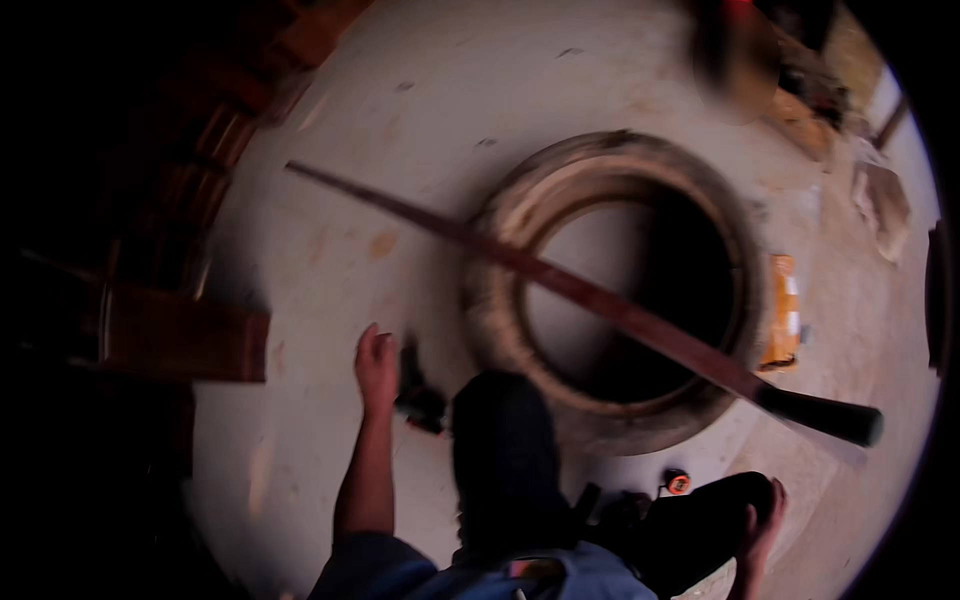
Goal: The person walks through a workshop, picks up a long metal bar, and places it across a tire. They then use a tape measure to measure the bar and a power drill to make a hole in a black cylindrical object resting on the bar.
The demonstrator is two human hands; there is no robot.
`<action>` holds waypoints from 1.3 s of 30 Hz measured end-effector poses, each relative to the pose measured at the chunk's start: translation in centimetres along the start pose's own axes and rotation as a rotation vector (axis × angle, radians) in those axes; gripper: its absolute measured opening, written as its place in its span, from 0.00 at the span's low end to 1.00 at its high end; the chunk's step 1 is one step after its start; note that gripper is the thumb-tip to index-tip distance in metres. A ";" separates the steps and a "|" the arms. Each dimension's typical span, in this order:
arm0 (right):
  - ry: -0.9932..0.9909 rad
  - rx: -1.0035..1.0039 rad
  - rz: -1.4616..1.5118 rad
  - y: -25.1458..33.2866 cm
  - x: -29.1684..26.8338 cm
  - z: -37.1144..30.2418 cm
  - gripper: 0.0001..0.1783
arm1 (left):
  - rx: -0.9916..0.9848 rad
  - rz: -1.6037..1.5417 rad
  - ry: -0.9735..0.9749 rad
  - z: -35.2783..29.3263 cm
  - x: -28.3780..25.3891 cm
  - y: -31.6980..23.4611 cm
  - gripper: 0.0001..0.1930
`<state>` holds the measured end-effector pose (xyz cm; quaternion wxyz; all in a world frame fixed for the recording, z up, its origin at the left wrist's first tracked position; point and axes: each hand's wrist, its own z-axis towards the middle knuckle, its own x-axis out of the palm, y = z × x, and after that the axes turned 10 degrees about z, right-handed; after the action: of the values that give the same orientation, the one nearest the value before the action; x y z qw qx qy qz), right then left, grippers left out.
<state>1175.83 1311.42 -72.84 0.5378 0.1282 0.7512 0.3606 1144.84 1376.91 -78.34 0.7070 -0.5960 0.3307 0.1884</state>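
A large worn tyre (610, 430) lies flat on the floor in front of me. Across it rests a long reddish-brown tapered bar (560, 280), its thin end to the far left and its thick black end to the near right. My left hand (376, 365) is held out left of the tyre, fingers loosely bent and slightly blurred, with nothing visible in it. On my right knee lies my right hand (768, 515), its fingers stretched along the dark trousers and partly hidden. A round orange-and-black object (678, 483), perhaps a tape measure, sits between the knee and the tyre.
Dark reddish wooden furniture (185, 335) stands along the left. To the tyre's right lies an orange-brown taped package (783, 310), with a pale cloth or sack (882, 210) farther off. A blurred dark shape (735, 55) shows at the far right. My dark shoe (422, 408) is beside the tyre.
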 end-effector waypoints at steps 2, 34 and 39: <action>0.015 -0.097 -0.152 -0.6 0.0 -0.6 0.43 | -0.419 -0.335 -0.127 -3.0 -3.5 6.9 0.16; 0.052 0.199 -0.271 4.7 -0.3 3.4 0.30 | -1.239 -0.745 0.036 -11.7 5.7 29.7 0.09; 0.062 0.208 -0.303 4.7 -0.3 3.2 0.30 | -1.012 -0.686 0.102 -12.7 4.1 19.1 0.21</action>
<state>1177.89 1315.80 -69.93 0.5464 0.0574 0.8113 0.2000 1132.04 1368.28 -95.76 0.3401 -0.9385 0.0230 0.0552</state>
